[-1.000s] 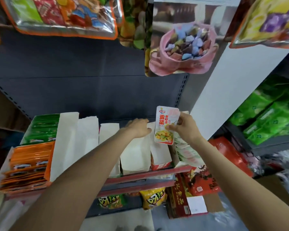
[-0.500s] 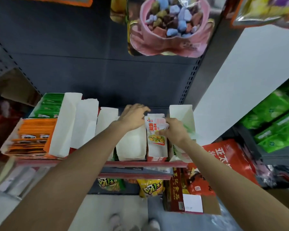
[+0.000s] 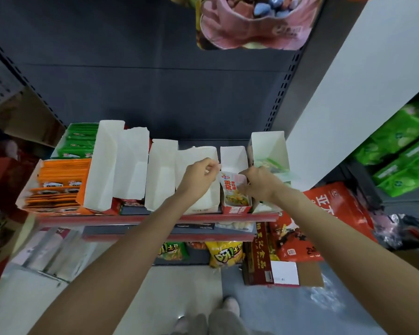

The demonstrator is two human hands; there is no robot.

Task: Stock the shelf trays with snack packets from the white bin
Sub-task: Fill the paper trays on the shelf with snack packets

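Lowered since 1 second ago, the white-and-red snack packet sits in the narrow white cardboard tray; right hand pinches it, left hand grips the tray wall.

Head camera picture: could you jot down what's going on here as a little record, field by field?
Setting: shop shelf with a red front edge
Left hand: pinching the top left corner of the packet
Right hand: at the packet's right edge
Snack packet: white and red, standing in the narrow tray
Narrow tray: white card with a red front, otherwise looks empty
Neighbouring trays: orange packets and green packets at far left
White bin: not visible
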